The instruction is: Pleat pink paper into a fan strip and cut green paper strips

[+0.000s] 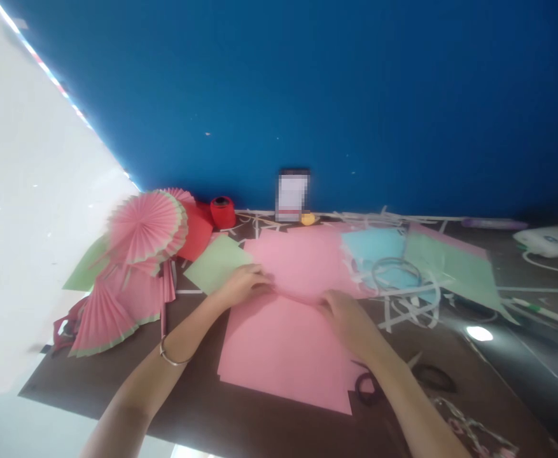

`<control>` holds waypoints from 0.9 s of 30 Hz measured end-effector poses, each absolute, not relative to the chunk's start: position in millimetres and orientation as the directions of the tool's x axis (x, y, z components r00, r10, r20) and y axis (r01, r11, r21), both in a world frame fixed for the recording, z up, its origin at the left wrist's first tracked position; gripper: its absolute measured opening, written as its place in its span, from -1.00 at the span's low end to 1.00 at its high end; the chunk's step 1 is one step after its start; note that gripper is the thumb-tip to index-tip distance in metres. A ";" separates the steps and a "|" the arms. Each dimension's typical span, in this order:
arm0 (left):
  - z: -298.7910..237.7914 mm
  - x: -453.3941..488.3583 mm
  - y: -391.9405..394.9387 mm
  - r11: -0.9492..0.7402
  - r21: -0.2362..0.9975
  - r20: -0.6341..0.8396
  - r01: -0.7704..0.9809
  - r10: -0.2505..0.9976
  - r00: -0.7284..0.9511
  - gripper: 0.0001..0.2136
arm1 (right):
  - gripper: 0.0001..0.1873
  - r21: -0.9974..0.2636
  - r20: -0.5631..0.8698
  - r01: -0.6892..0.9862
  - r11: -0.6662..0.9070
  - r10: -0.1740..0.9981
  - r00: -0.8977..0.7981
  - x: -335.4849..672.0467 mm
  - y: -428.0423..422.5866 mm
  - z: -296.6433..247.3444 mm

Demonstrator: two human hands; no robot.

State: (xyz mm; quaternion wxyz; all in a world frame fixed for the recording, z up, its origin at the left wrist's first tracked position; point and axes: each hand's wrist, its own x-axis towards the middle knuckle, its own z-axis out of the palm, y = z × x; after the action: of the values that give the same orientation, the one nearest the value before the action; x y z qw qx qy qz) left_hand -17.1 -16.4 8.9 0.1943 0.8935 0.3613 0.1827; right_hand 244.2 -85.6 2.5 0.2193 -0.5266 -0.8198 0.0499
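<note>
Pink paper [283, 356] lies in front of me as a stack of sheets, its corners not quite lined up. My left hand [245, 284], with a bangle on the wrist, pinches a narrow raised strip of the pink paper near its left side. At the other end of that strip, my right hand [348, 318] has its fingers closed on the paper. Motion blur softens both sets of fingertips. Under my right forearm lies a pair of scissors [367, 387] with dark handles, partly hidden.
Pleated pink paper fans [140, 226] with green edges are piled at the left, near a red tape roll [223, 212]. Light green paper [219, 262], blue paper [376, 245] and white paper strips [410, 302] surround the pink sheets. A blue wall [307, 95] rises behind the table.
</note>
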 end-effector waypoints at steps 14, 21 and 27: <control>10.4 -4.7 -28.5 -0.780 0.100 0.420 0.618 0.596 0.684 -0.80 | -0.66 0.028 0.444 0.838 0.545 0.744 -0.499 236.8 -96.1 14.7; 11.5 2.1 -33.8 -0.840 0.065 0.407 0.539 0.515 0.754 -0.75 | -0.69 0.014 0.500 0.847 0.532 0.730 -0.467 232.5 -96.5 27.8; 7.8 16.8 -49.8 -0.837 -0.040 0.413 0.545 0.483 0.772 -0.74 | -0.65 0.015 0.468 0.886 0.463 0.780 -0.416 207.0 -104.1 25.0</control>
State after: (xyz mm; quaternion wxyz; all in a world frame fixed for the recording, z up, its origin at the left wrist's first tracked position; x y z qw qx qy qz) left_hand 16.8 -49.8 7.8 -0.0791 0.9380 0.2741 0.1968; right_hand 207.0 -104.1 25.0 0.2028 -0.5011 -0.8310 -0.1312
